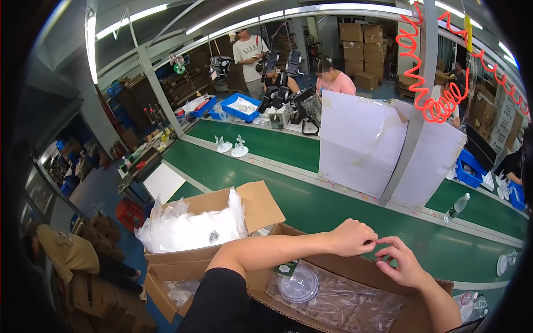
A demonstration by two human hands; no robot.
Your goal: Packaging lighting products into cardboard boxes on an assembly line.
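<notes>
My left hand is closed, its fingertips pinched above the far edge of an open cardboard box. Whatever sits in that pinch is too small or hidden to make out. My right hand has its fingers bent and apart, with the index fingertip meeting the left fingertips. Below both hands, the box holds clear plastic bags of thin transparent parts. A round clear plastic piece lies on them at the left, beside a dark green card.
Left of my box, another carton holds white plastic bags. A green conveyor belt runs beyond, with a plastic bottle at its right. A white board and metal post stand ahead; red coiled hoses hang above. Other people are nearby.
</notes>
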